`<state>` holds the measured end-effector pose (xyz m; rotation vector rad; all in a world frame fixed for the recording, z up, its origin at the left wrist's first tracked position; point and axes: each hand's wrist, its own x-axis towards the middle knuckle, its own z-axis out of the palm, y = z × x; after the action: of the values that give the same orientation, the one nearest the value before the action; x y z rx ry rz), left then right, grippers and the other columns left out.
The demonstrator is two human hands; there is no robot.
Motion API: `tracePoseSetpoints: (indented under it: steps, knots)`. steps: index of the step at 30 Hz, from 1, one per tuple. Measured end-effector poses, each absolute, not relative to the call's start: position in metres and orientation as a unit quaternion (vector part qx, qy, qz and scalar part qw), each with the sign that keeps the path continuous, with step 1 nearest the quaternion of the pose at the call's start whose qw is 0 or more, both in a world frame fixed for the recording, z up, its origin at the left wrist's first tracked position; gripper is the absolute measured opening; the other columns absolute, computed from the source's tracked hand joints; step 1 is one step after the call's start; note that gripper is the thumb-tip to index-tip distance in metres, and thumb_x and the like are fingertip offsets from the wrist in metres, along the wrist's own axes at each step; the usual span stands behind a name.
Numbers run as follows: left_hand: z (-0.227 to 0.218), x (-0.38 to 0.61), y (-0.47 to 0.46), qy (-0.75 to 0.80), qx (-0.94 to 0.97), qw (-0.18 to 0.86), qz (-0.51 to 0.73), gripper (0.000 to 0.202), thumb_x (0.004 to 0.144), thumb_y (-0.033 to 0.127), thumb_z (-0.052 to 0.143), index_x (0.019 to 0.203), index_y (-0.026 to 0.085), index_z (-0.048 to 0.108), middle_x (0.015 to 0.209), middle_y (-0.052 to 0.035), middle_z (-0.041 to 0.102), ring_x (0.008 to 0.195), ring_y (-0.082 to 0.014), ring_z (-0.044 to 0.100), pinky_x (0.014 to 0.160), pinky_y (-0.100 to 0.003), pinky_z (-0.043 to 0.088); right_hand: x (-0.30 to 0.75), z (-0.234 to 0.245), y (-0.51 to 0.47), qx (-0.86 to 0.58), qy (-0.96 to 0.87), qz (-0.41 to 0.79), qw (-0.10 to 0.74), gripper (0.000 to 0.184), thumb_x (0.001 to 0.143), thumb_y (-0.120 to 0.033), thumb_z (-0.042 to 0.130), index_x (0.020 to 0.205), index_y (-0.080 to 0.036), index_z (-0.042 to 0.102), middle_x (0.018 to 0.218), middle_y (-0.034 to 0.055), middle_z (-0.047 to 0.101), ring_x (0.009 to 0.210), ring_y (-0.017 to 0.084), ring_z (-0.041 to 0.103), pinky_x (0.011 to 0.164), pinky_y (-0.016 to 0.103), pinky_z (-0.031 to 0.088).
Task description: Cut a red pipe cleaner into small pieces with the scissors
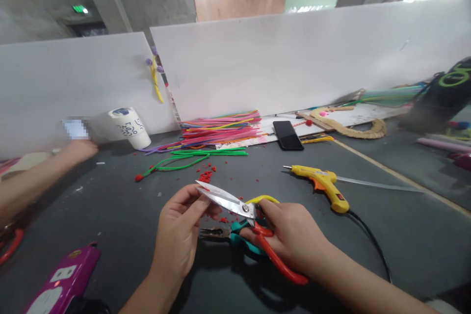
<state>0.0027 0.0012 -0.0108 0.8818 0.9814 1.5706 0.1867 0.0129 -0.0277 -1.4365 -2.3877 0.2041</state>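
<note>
My right hand [294, 233] is wrapped round scissors [233, 202] with red and yellow handles, their blades pointing left. At the blade tips, my left hand [180, 228] has thumb and forefinger pinched together. A bit of red shows beside the blade there, but what the fingers hold is too small to make out. Below the scissors lie pliers [217, 233] with teal handles, partly hidden by my right hand. Red fluffy scraps [206, 175] are scattered on the dark table [147, 206] just beyond my fingers.
A yellow glue gun [324, 184] with its cord lies right. Behind are pipe cleaners [217, 130], green stems [206, 152], a phone [288, 135] and a paper cup [129, 127]. A purple power strip [64, 279] sits front left. Another person's hand [83, 149] is at far left.
</note>
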Motion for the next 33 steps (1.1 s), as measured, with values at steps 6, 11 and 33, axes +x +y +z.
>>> tracePoseSetpoints:
  steps: [6,11,33]
  knots:
    - [-0.009,0.002,0.001,0.409,0.373,0.515,0.654,0.002,0.069,0.015,0.066,0.07,0.016,0.068,0.06,0.0019,0.064,0.052,-0.0066,0.057,0.051,-0.014,0.045,0.186,-0.029,0.013,-0.507,-0.839,0.08,0.179,0.035,0.076,-0.053,0.047,0.065,-0.019,0.051,0.052,-0.0001,0.055,0.045,0.013,0.047,0.045,0.023,0.02]
    - [-0.008,0.001,0.0,0.414,0.373,0.516,0.651,0.002,0.068,0.014,0.066,0.069,0.015,0.067,0.059,0.0017,0.064,0.051,-0.0069,0.057,0.05,-0.014,0.045,0.185,-0.03,0.013,-0.51,-0.838,0.083,0.176,0.035,0.076,-0.052,0.047,0.065,-0.019,0.051,0.05,-0.0005,0.053,0.043,0.013,0.045,0.044,0.023,0.019]
    - [-0.012,0.018,-0.004,0.508,0.563,0.545,0.358,0.002,0.065,0.016,0.056,0.065,0.014,0.057,0.054,0.0026,0.051,0.049,-0.0091,0.046,0.049,-0.022,0.038,0.172,-0.014,0.014,-0.442,-0.688,0.481,0.317,0.007,0.067,-0.017,0.047,0.06,-0.017,0.046,0.055,-0.0056,0.04,0.052,0.008,0.034,0.047,0.017,0.03]
